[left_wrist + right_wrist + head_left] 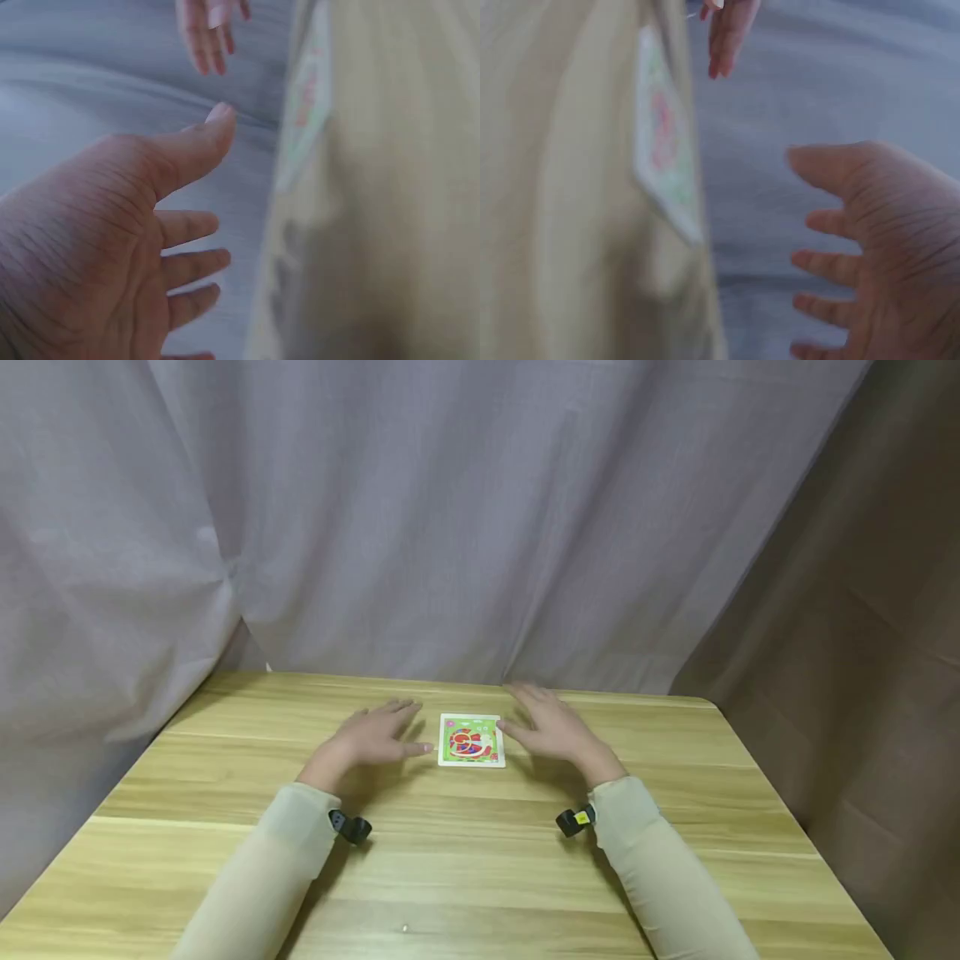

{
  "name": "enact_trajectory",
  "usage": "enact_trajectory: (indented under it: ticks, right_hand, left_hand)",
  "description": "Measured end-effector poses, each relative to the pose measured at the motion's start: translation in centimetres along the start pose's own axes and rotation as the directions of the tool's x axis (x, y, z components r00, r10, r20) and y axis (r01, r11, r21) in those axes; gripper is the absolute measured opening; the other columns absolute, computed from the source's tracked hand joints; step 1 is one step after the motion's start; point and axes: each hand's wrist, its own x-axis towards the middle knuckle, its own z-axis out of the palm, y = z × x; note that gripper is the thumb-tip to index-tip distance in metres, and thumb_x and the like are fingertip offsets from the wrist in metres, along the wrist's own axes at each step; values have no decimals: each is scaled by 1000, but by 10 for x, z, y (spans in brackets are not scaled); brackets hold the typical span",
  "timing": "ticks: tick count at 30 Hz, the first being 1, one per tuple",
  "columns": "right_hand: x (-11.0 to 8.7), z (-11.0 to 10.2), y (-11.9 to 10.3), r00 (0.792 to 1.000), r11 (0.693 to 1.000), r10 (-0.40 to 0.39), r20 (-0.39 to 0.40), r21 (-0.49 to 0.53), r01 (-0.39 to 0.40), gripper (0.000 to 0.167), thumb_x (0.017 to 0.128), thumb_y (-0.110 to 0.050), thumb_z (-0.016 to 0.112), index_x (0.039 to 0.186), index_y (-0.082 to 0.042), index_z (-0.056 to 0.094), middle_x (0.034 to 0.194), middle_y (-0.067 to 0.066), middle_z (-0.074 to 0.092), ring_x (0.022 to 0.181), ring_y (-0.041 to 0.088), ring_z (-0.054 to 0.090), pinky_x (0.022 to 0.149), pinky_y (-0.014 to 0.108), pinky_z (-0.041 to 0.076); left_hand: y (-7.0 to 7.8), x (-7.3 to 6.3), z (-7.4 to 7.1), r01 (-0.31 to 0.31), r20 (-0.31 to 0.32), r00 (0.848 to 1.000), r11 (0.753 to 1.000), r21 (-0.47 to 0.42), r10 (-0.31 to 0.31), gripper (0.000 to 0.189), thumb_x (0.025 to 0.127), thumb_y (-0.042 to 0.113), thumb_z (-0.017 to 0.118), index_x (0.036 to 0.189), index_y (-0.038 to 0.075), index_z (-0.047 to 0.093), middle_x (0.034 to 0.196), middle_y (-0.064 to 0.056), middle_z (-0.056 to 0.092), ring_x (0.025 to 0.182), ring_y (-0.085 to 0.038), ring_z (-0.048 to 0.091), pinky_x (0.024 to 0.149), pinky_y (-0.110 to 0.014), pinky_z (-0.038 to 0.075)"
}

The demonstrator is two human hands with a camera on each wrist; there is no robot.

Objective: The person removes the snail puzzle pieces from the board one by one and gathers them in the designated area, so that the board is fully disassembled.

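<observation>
A square picture puzzle [471, 741] with a white border, green ground and a red snail-like figure lies flat on the wooden table. To its left hovers my left hand [377, 735], fingers spread and thumb pointing at the puzzle's left edge. My right hand [551, 727] is on the other side, its thumb tip overlapping the upper right corner in the head view. Both palms face inward and hold nothing. In the left wrist view the left hand [127, 225] shows straight, parted fingers; the right wrist view shows the right hand [885, 240] likewise.
The light wooden tabletop [465, 860] runs back to a grey curtain [450, 527] along its far edge. A darker brown curtain [847, 635] hangs at the right. Black wrist cameras sit at both cuffs, and a small shiny speck [405, 928] lies near the front.
</observation>
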Motion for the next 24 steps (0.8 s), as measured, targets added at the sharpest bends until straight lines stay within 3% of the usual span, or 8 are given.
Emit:
enact_trajectory:
  ticks: [3, 8, 14, 19, 24]
  right_hand:
    - [5, 15, 12, 999, 990, -7, -38, 137, 12, 63, 101, -43, 58, 152, -9, 42, 154, 13, 44, 143, 35, 38, 118, 55, 29]
    - [10, 32, 27, 998, 950, -11, -56, 312, 28, 49, 102, -31, 60, 142, -2, 54, 144, 13, 56, 131, 32, 53, 110, 50, 42]
    - [23, 44, 26, 998, 921, -53, -15, 385, 55, 43, 101, -26, 62, 135, -1, 60, 133, 13, 64, 117, 28, 63, 103, 44, 50]
    - [41, 48, 18, 998, 924, -36, 53, 383, 13, 44, 101, -33, 62, 137, -7, 61, 134, 6, 64, 121, 24, 60, 107, 43, 46]
    - [58, 54, 12, 995, 914, -32, 95, 407, -9, 37, 98, -33, 67, 129, -12, 69, 126, 0, 68, 118, 19, 61, 105, 40, 48]
  left_hand:
    - [-7, 8, 17, -63, 12, 998, 995, -72, 64, 89, 95, 61, 57, 158, 6, 29, 163, -15, 27, 151, -35, 22, 119, -64, 16]
    - [-16, 19, 39, -164, -29, 986, 967, -197, 161, 84, 97, 51, 61, 157, 2, 28, 163, -17, 26, 151, -36, 19, 123, -56, 11]
    - [-24, 22, 51, -233, -65, 972, 958, -170, 225, 86, 97, 52, 60, 158, 3, 26, 165, -15, 22, 152, -35, 18, 122, -57, 7]
    - [-25, 22, 56, -239, -73, 970, 960, -149, 230, 87, 94, 56, 60, 159, 8, 28, 165, -9, 25, 153, -33, 16, 122, -58, 5]
    - [-23, 23, 57, -235, -75, 970, 968, -82, 230, 88, 92, 63, 59, 159, 14, 30, 164, -4, 29, 153, -31, 17, 122, -57, 6]
